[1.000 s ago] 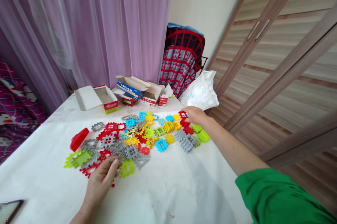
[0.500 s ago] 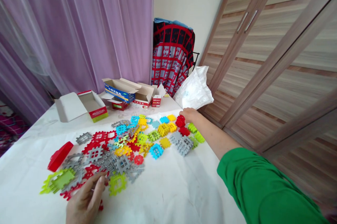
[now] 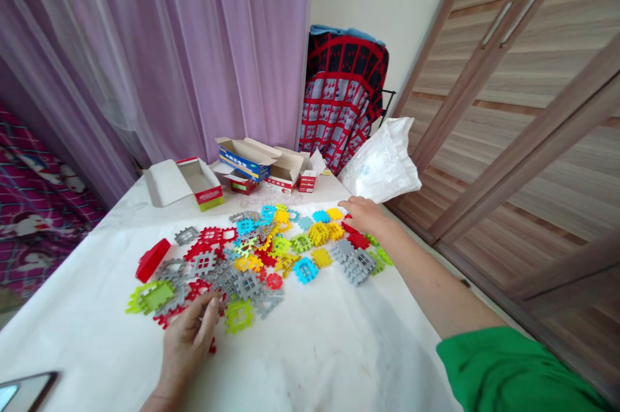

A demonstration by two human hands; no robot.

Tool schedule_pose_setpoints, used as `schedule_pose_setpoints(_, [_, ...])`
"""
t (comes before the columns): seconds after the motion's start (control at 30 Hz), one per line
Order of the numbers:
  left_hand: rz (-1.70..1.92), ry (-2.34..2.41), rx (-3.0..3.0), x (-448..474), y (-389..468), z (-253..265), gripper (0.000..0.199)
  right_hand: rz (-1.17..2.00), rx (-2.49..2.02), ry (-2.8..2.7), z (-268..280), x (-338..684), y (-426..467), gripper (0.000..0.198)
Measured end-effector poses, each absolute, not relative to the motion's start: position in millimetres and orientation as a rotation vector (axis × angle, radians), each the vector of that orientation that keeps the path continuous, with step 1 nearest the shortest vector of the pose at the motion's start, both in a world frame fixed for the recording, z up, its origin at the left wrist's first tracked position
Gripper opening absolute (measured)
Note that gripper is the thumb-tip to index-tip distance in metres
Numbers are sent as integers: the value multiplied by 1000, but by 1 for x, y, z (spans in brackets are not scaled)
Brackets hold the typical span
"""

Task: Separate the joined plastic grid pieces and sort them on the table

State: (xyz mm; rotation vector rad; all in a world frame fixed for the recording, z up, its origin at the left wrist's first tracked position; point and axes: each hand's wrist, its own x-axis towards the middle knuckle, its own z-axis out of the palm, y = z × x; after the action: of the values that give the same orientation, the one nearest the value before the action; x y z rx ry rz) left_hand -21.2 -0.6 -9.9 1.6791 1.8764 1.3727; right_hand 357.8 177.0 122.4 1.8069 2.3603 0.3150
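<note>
Loose plastic building pieces with notched edges lie in a mixed pile (image 3: 247,263) of red, grey, yellow, blue and lime green. My left hand (image 3: 188,331) is at its near edge, thumb and fingers pinched together. Red plastic shows at the fingertips and below the palm; the hand covers most of that red building piece. My right hand (image 3: 365,213) reaches to the far right, its fingers stretched over red pieces (image 3: 357,239) and touching or just above them. Nearby sit a grey stack (image 3: 357,263), yellow pieces (image 3: 320,233) and lime green pieces (image 3: 384,256).
Opened cardboard boxes, one red (image 3: 208,195) and one blue (image 3: 245,162), stand along the back. A white plastic bag (image 3: 382,163) rests at the far right corner. A red curved piece (image 3: 152,260) lies left of the pile, and a phone-like device (image 3: 29,392) at the lower left.
The view has shifted, so the table appears further right and more of its left side shows. My right fingers have straightened, and the upright red stack before them now shows less.
</note>
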Motion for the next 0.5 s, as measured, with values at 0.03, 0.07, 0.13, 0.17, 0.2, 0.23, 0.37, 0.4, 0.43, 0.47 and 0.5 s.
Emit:
schedule_pose_setpoints(0.03, [1339,1821,1696,-20,-1,-9,37,307,1804,2460,120,346,169,42])
schedule_pose_setpoints(0.07, [1326,1816,1709,-19,-1,-8,35,289,1785,2568,117,333,160,40])
schedule_pose_setpoints(0.13, [1319,1828,1751,-18,-2,-6,32,227,1725,2766,107,302,141,36])
schedule_pose_setpoints(0.17, [1322,1844,1787,-16,-4,-4,31,185,1692,2865,100,285,131,34])
schedule_pose_setpoints(0.2, [1315,1859,1835,-15,-5,-2,29,134,1660,2966,93,268,121,31])
schedule_pose_setpoints(0.23, [1289,1859,1903,-14,-6,0,28,75,1632,3068,85,252,111,27])
schedule_pose_setpoints(0.37, [1107,1781,2270,-10,-7,10,27,-138,1605,3389,51,201,76,18])
schedule_pose_setpoints(0.4, [1037,1759,2362,-9,-5,13,27,-160,1613,3446,43,194,70,19])
schedule_pose_setpoints(0.43, [969,1759,2425,-9,-2,16,27,-168,1615,3500,36,190,65,20])
schedule_pose_setpoints(0.47, [909,1775,2472,-10,2,20,27,-161,1610,3552,30,187,61,21])
schedule_pose_setpoints(0.5, [834,1776,2517,-9,6,24,27,-142,1600,3603,24,187,58,22])
